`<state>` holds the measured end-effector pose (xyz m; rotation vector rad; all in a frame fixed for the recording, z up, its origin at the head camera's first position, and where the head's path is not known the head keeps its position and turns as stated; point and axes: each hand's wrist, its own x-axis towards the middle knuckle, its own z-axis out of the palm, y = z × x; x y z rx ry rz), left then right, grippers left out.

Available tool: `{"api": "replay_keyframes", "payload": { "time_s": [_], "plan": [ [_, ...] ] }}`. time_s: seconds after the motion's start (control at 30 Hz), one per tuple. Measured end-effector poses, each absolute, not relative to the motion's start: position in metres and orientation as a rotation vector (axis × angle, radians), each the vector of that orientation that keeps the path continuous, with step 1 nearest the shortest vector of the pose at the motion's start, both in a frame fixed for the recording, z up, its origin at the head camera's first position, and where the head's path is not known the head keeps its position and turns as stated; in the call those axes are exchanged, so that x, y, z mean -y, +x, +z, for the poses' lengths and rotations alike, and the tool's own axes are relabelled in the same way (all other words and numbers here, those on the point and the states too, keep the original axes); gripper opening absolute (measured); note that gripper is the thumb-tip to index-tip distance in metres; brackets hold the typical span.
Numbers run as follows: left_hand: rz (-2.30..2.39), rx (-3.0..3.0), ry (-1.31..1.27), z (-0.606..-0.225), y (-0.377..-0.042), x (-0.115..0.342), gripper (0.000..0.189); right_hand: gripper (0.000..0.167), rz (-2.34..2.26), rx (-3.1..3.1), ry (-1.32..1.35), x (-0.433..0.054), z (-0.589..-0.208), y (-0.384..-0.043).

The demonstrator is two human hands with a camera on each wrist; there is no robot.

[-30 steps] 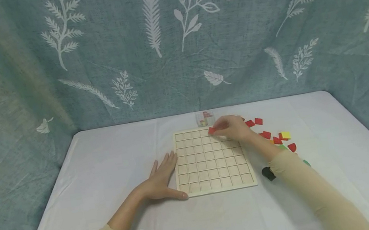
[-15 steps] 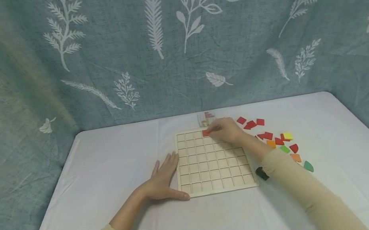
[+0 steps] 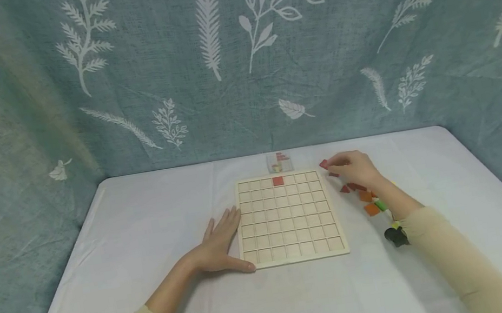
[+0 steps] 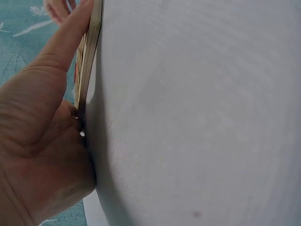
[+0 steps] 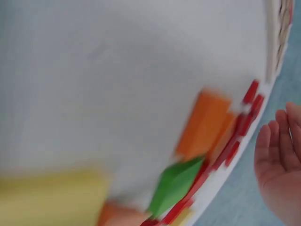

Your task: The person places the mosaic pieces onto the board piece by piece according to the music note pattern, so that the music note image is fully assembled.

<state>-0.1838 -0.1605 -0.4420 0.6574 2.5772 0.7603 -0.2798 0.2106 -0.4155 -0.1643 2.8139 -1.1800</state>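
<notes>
A square wooden grid board point(image 3: 297, 260) lies on the table, one red square tile point(image 3: 278, 180) sitting in a cell of its far row. My left hand point(image 3: 218, 246) rests spread along the board's left side, its thumb at the near left corner. In the left wrist view that thumb lies along the board's edge point(image 4: 89, 56). Beyond the far right corner my right hand point(image 3: 351, 167) pinches another red tile point(image 3: 323, 164) between thumb and fingertips. The right wrist view shows this hand's fingers point(image 5: 280, 141), but not the tile.
Loose red, orange, green and yellow pieces lie right of the board, partly under my right forearm, among them an orange tile point(image 3: 372, 209). A small clear packet or box point(image 3: 279, 162) with red markings stands behind the board. A patterned curtain point(image 3: 236, 60) hangs beyond the table.
My right hand has let go of the red tile in the board's far row and moved right to another red tile by the loose pieces. My left hand has stayed put.
</notes>
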Motion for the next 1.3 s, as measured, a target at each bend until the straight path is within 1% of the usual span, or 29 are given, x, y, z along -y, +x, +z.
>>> {"api": "replay_keyframes", "payload": {
  "time_s": [0.1,0.4,0.8,1.1,1.3],
  "plan": [
    [0.760,-2.575,0.660,-0.441,-0.183,0.162,0.131,0.025,-1.082,-2.837,-0.170,-0.219,-0.421,-0.280],
    [0.739,-2.581,0.670,-0.444,-0.182,0.164,0.130,0.031,-0.919,-2.853,-0.333,-0.224,-0.428,-0.281],
    [0.767,-2.583,0.691,-0.444,-0.181,0.164,0.129,0.026,-0.825,-2.839,-0.455,-0.228,-0.423,-0.285],
    [0.768,-2.579,0.692,-0.441,-0.180,0.164,0.129,0.020,-0.843,-2.839,-0.407,-0.229,-0.425,-0.286],
    [0.766,-2.575,0.687,-0.440,-0.180,0.163,0.128,0.022,-1.082,-2.820,-0.322,-0.224,-0.428,-0.282]
  ]
}}
